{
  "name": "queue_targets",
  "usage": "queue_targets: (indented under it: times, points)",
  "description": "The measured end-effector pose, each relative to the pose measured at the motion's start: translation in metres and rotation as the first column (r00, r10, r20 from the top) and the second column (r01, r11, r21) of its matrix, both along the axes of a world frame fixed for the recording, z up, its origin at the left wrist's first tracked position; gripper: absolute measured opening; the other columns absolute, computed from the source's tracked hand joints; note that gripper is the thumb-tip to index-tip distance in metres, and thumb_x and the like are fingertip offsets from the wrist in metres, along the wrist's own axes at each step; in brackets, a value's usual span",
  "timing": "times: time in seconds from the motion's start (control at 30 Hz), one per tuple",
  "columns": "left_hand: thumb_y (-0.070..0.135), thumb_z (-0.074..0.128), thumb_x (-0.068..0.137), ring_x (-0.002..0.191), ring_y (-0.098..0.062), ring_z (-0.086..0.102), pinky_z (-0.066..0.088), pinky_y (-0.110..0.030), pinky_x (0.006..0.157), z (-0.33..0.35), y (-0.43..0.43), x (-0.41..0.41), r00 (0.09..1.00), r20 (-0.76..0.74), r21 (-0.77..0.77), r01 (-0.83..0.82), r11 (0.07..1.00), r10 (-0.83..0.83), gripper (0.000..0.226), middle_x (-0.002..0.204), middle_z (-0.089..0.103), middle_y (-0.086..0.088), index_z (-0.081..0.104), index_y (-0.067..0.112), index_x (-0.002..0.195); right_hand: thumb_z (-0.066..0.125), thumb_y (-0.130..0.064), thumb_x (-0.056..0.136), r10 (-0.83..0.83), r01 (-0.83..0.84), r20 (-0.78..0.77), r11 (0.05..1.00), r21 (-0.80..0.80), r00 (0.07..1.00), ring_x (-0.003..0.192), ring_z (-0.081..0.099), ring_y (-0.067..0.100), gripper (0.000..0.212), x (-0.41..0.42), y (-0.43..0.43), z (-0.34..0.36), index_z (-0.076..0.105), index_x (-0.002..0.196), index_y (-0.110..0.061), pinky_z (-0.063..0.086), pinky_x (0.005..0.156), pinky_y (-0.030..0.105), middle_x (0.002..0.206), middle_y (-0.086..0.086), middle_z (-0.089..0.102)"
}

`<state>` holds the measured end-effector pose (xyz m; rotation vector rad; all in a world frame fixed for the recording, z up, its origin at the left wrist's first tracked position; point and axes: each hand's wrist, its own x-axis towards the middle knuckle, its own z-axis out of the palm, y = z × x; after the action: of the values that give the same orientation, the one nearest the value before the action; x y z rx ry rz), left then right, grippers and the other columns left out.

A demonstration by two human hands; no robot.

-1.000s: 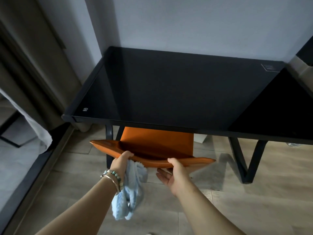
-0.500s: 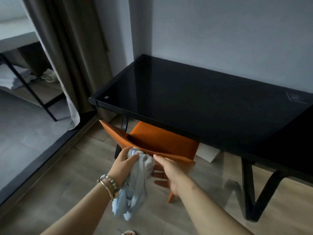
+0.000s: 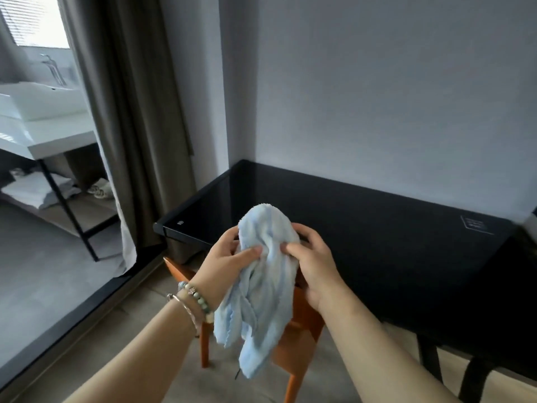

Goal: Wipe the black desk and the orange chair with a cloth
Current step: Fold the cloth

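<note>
**Inspector:** Report the hands.

**Assistant:** Both are raised in front of the desk (image 3: 377,228). The left hand (image 3: 223,263) grips the cloth (image 3: 264,274) with thumb pressed across the fabric and fingers curled behind it. The right hand (image 3: 313,257) pinches the same cloth from the other side, thumb against the bunched middle, fingers wrapped round the back.

**Inspector:** The cloth itself?

**Assistant:** Pale blue, crumpled, held in the air between the two hands. Its top bulges above the fingers; the rest hangs down in folds in front of the chair (image 3: 302,327).

**Inspector:** Position of chair and desk?

**Assistant:** The orange chair stands on the wooden floor (image 3: 180,382), partly tucked under the near edge of the black desk and largely hidden by cloth and wrists. The desk stands against the grey wall (image 3: 377,97), its glossy top bare where visible.

**Inspector:** Anything else?

**Assistant:** Bracelets (image 3: 193,301) on the left wrist. A brown curtain (image 3: 130,112) hangs at left, with a white washbasin (image 3: 43,100) beyond it.
</note>
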<state>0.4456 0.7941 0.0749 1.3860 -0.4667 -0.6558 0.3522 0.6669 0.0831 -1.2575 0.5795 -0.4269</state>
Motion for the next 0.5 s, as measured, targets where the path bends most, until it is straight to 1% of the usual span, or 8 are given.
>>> queue_targets:
  times: [0.07,0.13,0.23,0.27,0.33,0.4,0.47,0.5]
  points:
    - [0.013,0.067,0.083,0.087,-0.029,0.069,0.055,-0.039,0.073,0.013,-0.011,0.005,1.0,0.008,-0.034,-0.007,0.999,0.008,0.031,0.099,0.069,-0.012,0.059,0.017,0.113,0.061,-0.006,0.083,-0.054,0.053,0.037,0.998,0.033,0.998,0.097,0.065,0.023,0.038,-0.004,-0.011,0.015,0.057,0.114,-0.027,0.057,0.078,0.041,0.11,0.004,0.063]
    - [0.014,0.067,0.083,0.081,-0.025,0.069,0.055,-0.038,0.071,0.025,-0.021,0.009,0.998,0.058,-0.021,-0.022,1.0,0.024,0.02,0.093,0.07,-0.01,0.064,0.017,0.103,0.06,-0.007,0.083,-0.07,0.06,0.084,0.991,0.116,0.994,0.093,0.066,0.026,0.037,-0.01,-0.024,0.027,0.058,0.117,-0.021,0.056,0.068,0.038,0.107,0.008,0.066]
    - [0.015,0.067,0.084,0.072,-0.023,0.063,0.054,-0.041,0.074,0.041,-0.038,0.018,0.984,0.163,0.007,-0.068,0.998,0.066,0.001,0.08,0.066,-0.009,0.066,0.014,0.082,0.06,-0.021,0.087,0.016,-0.034,0.085,0.977,0.212,0.996,0.086,0.069,0.026,0.027,-0.02,-0.04,0.046,0.066,0.111,-0.012,0.053,0.068,0.034,0.099,0.013,0.072]
    - [0.017,0.067,0.083,0.069,-0.021,0.059,0.052,-0.04,0.072,0.045,-0.044,0.022,0.966,0.246,0.03,-0.097,0.995,0.086,0.012,0.074,0.063,-0.006,0.064,0.017,0.072,0.06,-0.026,0.088,0.051,-0.068,0.081,0.972,0.224,0.995,0.086,0.07,0.026,0.027,-0.022,-0.045,0.051,0.068,0.109,-0.01,0.053,0.071,0.035,0.099,0.014,0.072]
    - [0.028,0.066,0.082,0.071,-0.017,0.051,0.046,-0.035,0.069,0.049,-0.056,0.034,0.84,0.537,0.157,-0.187,0.97,0.075,0.03,0.07,0.054,0.004,0.055,0.024,0.054,0.059,-0.027,0.089,0.063,-0.079,0.089,0.979,0.189,0.994,0.086,0.07,0.025,0.027,-0.022,-0.055,0.057,0.068,0.108,-0.01,0.053,0.074,0.035,0.098,0.014,0.073]
    - [0.042,0.055,0.075,0.083,-0.018,0.046,0.042,-0.031,0.076,0.055,-0.067,0.041,0.641,0.766,0.23,-0.339,0.912,0.045,0.028,0.078,0.049,0.005,0.053,0.031,0.05,0.058,-0.023,0.09,0.018,-0.037,0.13,0.989,0.145,0.991,0.087,0.07,0.025,0.024,-0.016,-0.062,0.062,0.065,0.11,-0.012,0.054,0.074,0.036,0.1,0.013,0.072]
    - [0.038,0.051,0.075,0.079,-0.02,0.047,0.042,-0.023,0.069,0.059,-0.077,0.046,0.589,0.805,0.174,-0.354,0.919,0.074,0.019,0.076,0.051,-0.001,0.057,0.029,0.06,0.057,-0.02,0.09,-0.023,0.002,0.178,0.993,0.117,0.984,0.089,0.068,0.026,0.025,-0.007,-0.067,0.067,0.061,0.113,-0.012,0.054,0.072,0.036,0.103,0.014,0.07]
    - [0.032,0.055,0.079,0.071,-0.02,0.049,0.041,-0.019,0.063,0.061,-0.085,0.05,0.635,0.766,0.148,-0.33,0.932,0.103,0.013,0.072,0.052,-0.003,0.057,0.023,0.07,0.058,-0.019,0.09,-0.035,0.015,0.195,0.994,0.105,0.98,0.089,0.067,0.026,0.025,-0.002,-0.07,0.071,0.059,0.114,-0.012,0.053,0.072,0.036,0.103,0.014,0.069]
